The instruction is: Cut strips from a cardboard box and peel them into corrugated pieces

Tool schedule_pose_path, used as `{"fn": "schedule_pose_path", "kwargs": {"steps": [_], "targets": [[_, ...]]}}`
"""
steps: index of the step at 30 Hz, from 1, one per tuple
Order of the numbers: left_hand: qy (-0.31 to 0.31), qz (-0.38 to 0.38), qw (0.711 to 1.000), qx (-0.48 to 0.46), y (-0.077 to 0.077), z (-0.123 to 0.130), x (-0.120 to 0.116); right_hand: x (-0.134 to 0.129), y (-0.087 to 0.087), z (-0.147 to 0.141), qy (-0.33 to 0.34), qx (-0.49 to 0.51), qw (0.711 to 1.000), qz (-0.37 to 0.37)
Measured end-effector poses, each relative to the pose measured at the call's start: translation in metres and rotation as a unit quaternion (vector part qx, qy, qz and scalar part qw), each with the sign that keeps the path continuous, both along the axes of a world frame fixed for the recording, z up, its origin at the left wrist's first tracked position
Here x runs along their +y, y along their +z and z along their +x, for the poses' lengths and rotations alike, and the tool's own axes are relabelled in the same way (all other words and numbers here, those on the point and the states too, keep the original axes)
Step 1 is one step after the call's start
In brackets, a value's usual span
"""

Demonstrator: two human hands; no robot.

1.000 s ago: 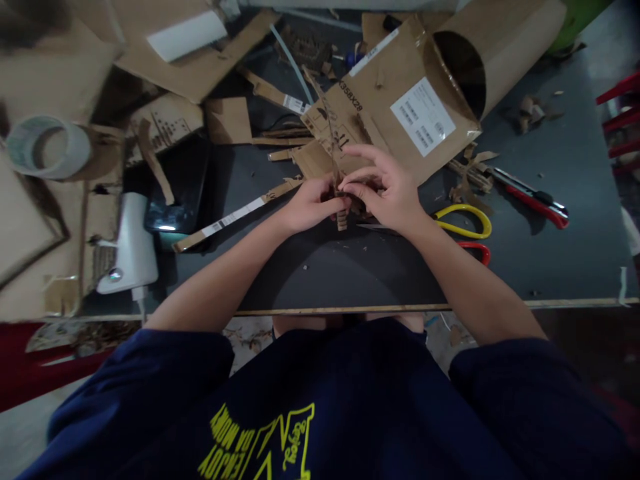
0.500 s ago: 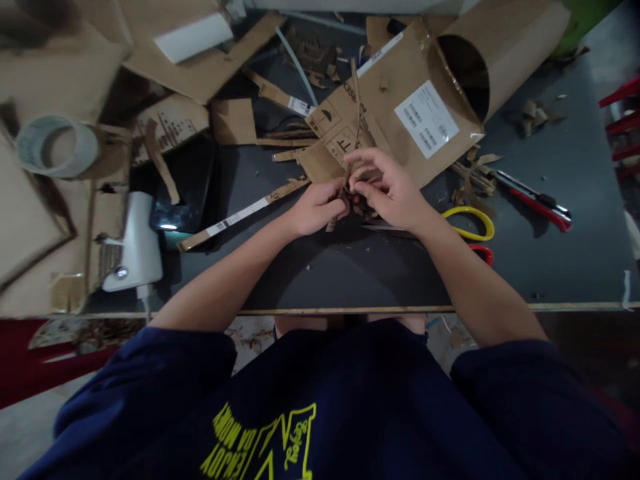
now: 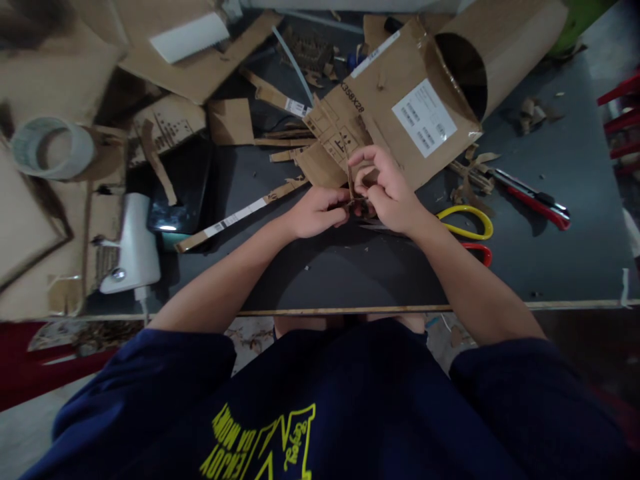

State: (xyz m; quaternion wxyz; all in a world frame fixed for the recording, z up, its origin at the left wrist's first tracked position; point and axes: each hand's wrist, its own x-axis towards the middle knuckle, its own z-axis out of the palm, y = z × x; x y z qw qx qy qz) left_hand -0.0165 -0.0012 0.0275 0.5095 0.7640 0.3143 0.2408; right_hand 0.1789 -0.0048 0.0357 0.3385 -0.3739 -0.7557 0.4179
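Observation:
My left hand (image 3: 320, 212) is closed, its thumb and fingers pinching a thin brown cardboard strip (image 3: 351, 180) low down. From the other side my right hand (image 3: 387, 190) pinches the same strip, its index finger curled above. The strip stands roughly upright between the hands, and its lower part is mostly hidden by fingers. Just beyond lies a flattened cardboard box (image 3: 373, 93) with a white label (image 3: 425, 119). Beneath my right wrist are scissors with a yellow and a red handle loop (image 3: 489, 230); their blades are partly covered.
To the right lies a red utility knife (image 3: 537, 200) beside cardboard scraps (image 3: 470, 180). At left are a tape roll (image 3: 53, 148), a white device with a cable (image 3: 133, 243), a dark phone-like slab (image 3: 183, 193) and a long cardboard strip (image 3: 235, 217). A cardboard tube (image 3: 520, 47) lies at back right.
The strip between my hands has shifted and appears shorter above the fingers. My right hand has moved slightly left, and its fingers have re-gripped. The view has shifted slightly.

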Motion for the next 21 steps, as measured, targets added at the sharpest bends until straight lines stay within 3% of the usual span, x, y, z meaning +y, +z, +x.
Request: {"fn": "schedule_pose_path", "kwargs": {"steps": [8,13,18,21], "targets": [[0.063,-0.032,0.993,-0.098,-0.014,-0.001,-0.001,-0.002,-0.003,0.003,-0.047,0.000,0.995,0.092],[0.112,-0.034,0.989,-0.089,-0.015,0.002,-0.001,-0.001,-0.004,0.003,-0.069,-0.017,0.990,0.123],[0.090,-0.013,0.991,-0.097,-0.013,0.002,-0.001,0.002,-0.005,0.003,-0.093,0.005,0.988,0.121],[0.051,-0.047,0.987,-0.143,-0.017,0.001,0.000,0.003,-0.007,0.002,-0.100,-0.007,0.987,0.127]]}}
